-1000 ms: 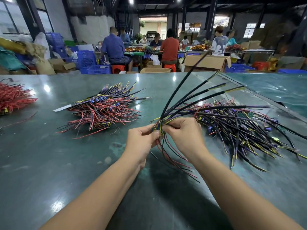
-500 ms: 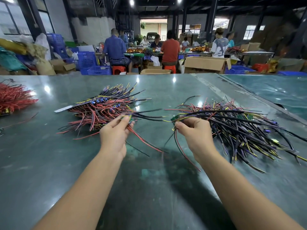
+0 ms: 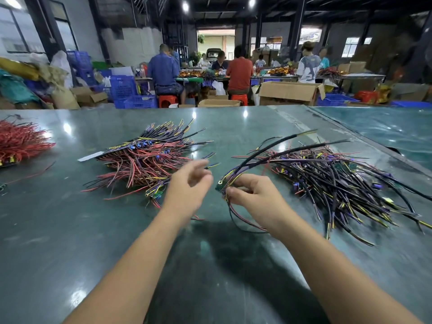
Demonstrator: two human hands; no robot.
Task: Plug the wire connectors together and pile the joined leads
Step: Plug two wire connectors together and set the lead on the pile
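Note:
A pile of joined red and black leads (image 3: 149,160) lies on the green table (image 3: 70,242), left of centre. My left hand (image 3: 187,185) hovers just right of that pile, fingers apart and blurred, holding nothing. A joined lead with a small green board (image 3: 157,195) lies at the pile's near edge beside it. My right hand (image 3: 254,195) pinches a small bundle of leads (image 3: 268,155) at their connector end; black wires arc up and right, red ones hang below. A loose heap of black and yellow leads (image 3: 339,183) spreads to the right.
A bunch of red wires (image 3: 21,141) sits at the table's far left edge. A second table surface (image 3: 385,127) adjoins on the right. Beyond the table, several people sit at benches among cardboard boxes (image 3: 289,92) and blue crates (image 3: 124,87).
My left hand has let go of a joined lead at the left pile and swung back toward the centre. My right hand has lifted its bundle slightly off the right heap.

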